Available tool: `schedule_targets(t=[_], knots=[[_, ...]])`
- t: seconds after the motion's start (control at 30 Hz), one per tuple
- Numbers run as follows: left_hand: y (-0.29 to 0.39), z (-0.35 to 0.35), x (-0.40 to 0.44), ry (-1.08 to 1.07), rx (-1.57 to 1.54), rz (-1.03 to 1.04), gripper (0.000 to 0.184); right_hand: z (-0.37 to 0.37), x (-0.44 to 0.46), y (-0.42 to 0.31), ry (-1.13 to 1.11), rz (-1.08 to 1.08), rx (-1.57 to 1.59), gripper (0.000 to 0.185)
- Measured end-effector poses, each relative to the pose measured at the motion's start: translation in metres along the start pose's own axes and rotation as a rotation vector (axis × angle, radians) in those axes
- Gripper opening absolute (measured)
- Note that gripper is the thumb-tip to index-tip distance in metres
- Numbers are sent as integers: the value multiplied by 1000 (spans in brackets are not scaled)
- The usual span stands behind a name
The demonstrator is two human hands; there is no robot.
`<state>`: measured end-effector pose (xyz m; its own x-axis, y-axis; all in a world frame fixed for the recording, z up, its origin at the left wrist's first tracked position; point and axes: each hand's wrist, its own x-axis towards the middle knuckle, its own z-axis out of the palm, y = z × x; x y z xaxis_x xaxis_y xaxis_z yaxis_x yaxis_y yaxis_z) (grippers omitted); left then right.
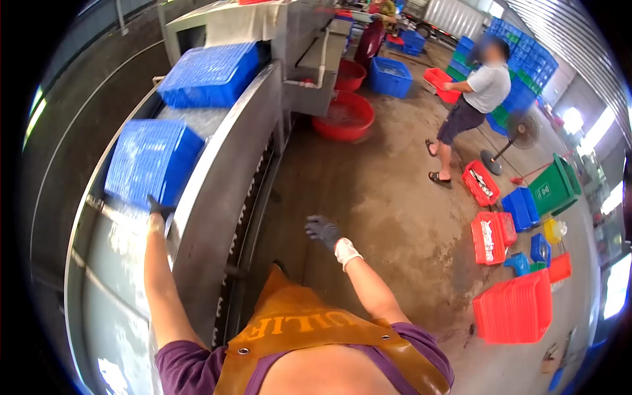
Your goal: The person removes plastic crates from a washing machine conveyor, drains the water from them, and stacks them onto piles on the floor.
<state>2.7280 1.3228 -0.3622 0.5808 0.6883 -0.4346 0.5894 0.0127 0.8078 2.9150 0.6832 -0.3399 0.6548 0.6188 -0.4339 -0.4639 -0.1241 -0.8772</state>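
Note:
My left hand [160, 209], in a dark glove, is at the near lower edge of a blue plastic crate [148, 158] and grips it there; part of the fingers is hard to make out. The wet crate lies tilted with its ribbed face up in a long metal trough [191, 191]. Behind it, a second blue crate [210, 72] sits at the mouth of a metal machine. My right hand [322, 230], in a grey glove with a white cuff, hangs over the floor with its fingers apart and nothing in them.
Red basins [343, 117] and a blue tub [391, 77] stand beyond the machine. A person [487, 89] holding a red crate [442, 84] stands near a fan [525, 130]. Stacked red crates [513, 308], a green bin [554, 186] and filled red crates [488, 238] line the right.

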Motion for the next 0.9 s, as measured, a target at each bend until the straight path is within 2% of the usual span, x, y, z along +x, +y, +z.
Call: schedule_targets(t=[0.03,0.07,0.1,0.17,0.23,0.3,0.33,0.37,0.43,0.47,0.5,0.53,0.57,0.63,0.7,0.77,0.8,0.83,0.87,0.9], knots=[[-35,-19,67,-191,172,4,78,4,25,-14,16,-6,9,34],[-2,-1,18,191,303,-121,86,10,46,-23,-31,-19,-7,34],[60,30,-72,567,357,-272,95,11,63,-29,-79,-32,-27,34],[118,37,-139,696,427,-104,108,16,76,-50,-91,-58,-54,34],[133,34,-142,854,389,35,105,27,111,-90,-127,-120,-102,33],[131,39,-135,915,412,397,102,45,133,-111,-78,-171,-159,33],[145,51,-137,936,382,480,98,64,131,-156,-92,-275,-423,31],[158,60,-143,951,398,403,93,76,156,-167,-110,-276,-423,31],[148,53,-132,997,396,584,90,104,200,-183,-429,-535,-56,30],[162,59,-139,983,338,563,83,116,204,-204,-440,-515,-59,30],[166,66,-143,988,353,514,83,138,193,-231,-453,-580,-207,30],[174,68,-144,972,376,567,79,158,196,-250,-492,-649,-356,30],[181,71,-148,970,402,605,74,176,211,-253,-632,-493,-249,33],[204,81,-157,982,320,726,63,210,235,-244,-846,-442,-199,36],[227,83,-164,966,286,617,55,240,246,-244,-1002,-111,-72,44],[234,83,-164,993,328,482,49,269,260,-229,-889,171,84,40],[233,78,-170,1032,336,443,49,281,260,-227,-868,246,161,41],[236,76,-175,1056,371,577,48,279,252,-227,-894,148,33,39],[249,73,-171,1048,400,746,46,290,262,-208,-825,466,205,32],[260,63,-163,1022,343,796,44,298,270,-194,-782,451,142,28]])
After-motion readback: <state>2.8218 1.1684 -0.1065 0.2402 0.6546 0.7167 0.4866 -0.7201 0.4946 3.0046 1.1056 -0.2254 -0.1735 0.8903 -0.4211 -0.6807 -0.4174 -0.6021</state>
